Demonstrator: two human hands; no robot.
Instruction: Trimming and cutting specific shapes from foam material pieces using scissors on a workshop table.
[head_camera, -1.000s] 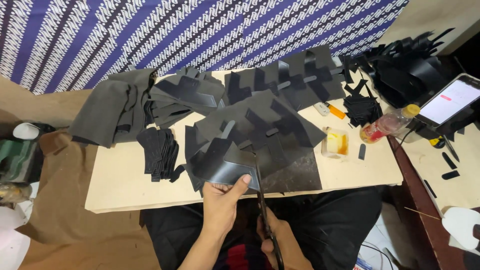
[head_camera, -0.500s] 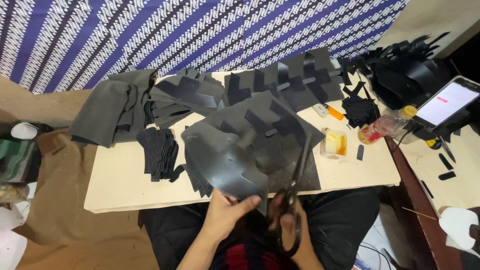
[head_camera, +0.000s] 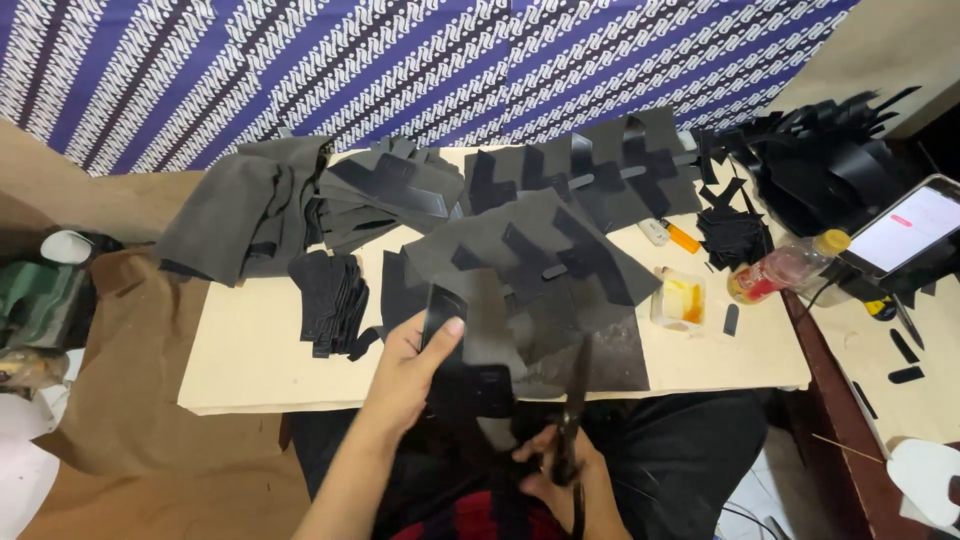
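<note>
A person's left hand (head_camera: 405, 365) holds a black cut piece (head_camera: 455, 350) in a closed grip, thumb pressed on its upper face, at the near edge of the pale surface (head_camera: 250, 360). The piece is flat, matte and dark, with a narrow upright tab under the thumb and a broader lower part hanging past the edge. The right hand (head_camera: 565, 480), fingers wrapped through the handles, grips black scissors (head_camera: 572, 420) whose blades point up just beside the piece. Stacks of similar black pieces (head_camera: 540, 260) cover the surface behind; a yellow-stained glue tub (head_camera: 680, 300) and a bottle (head_camera: 785, 268) sit to the right.
</note>
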